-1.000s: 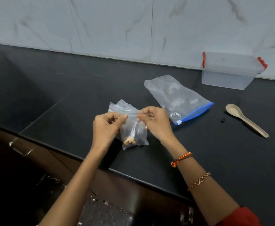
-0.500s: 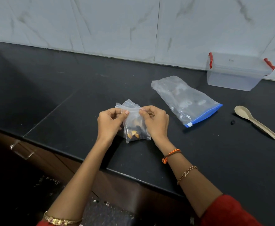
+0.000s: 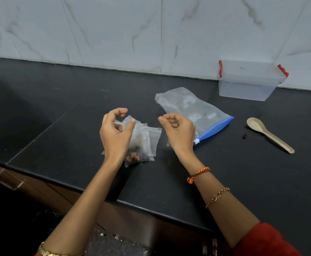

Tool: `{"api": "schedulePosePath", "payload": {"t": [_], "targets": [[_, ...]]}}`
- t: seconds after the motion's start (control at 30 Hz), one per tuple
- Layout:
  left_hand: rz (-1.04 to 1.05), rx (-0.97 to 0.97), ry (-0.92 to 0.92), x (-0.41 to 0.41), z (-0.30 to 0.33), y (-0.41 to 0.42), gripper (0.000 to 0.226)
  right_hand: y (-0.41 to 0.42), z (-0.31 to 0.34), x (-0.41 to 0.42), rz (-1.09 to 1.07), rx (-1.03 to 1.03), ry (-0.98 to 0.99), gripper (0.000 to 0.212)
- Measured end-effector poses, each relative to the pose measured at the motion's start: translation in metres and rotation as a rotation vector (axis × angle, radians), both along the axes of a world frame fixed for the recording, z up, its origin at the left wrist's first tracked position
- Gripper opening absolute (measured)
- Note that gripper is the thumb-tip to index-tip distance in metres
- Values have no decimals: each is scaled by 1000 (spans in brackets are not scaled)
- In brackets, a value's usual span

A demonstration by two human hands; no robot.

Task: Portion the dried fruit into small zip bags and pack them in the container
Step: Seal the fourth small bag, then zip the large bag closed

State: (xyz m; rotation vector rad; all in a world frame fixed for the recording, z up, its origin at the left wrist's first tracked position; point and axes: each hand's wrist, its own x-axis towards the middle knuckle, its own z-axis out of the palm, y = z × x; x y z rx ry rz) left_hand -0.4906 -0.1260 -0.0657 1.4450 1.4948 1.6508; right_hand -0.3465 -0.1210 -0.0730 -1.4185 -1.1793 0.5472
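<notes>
Both hands have let go of small zip bag (image 3: pixel 143 145), which now lies mid-frame. Left hand (image 3: pixel 116 133) and right hand (image 3: pixel 178 132) loosely curled, empty (fruit inside bag). Container (image 3: pixel 247 85), upper right, lid on; packing remains.

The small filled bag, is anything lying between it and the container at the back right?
Yes. The large blue-zip bag lies on the counter between the small filled bag and the container, whose lid is on.

Glossy black stone table (image 3: pixel 77 111); white grey-veined marble wall tiles (image 3: pixel 114 30); clear plastic container (image 3: pixel 247 84) with red clips; blue-edged clear zip bag (image 3: pixel 193 111); beige plastic spoon (image 3: pixel 265 132); orange braided wrist thread (image 3: pixel 199 173).
</notes>
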Motion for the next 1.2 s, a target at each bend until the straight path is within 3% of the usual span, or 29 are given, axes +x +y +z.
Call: {"api": "schedulePosePath", "payload": {"t": [0.27,0.47,0.6,0.73,0.9,1.03,1.2], "targets": [[-170,10,18,107,1,-8,36,-16,16,93,-24,38,13,13],[-167,-39,63,173,-17,-24,25,-33,3,175,-48,10,-44,8],[-121,-30,231,198,-22,-29,26,-36,-3,212,-73,-30,-70,3],[21,-47,480,200,-26,-30,34,-42,-11,222,-36,-50,-128,6],[56,-128,617,185,-33,-30,49,-43,-17,215,37,71,-291,14],[-4,-190,664,173,-34,-21,49,-45,-21,207,103,106,-489,20],[-78,-167,694,166,-31,-12,42,-44,-20,205,192,20,-580,28]]}}
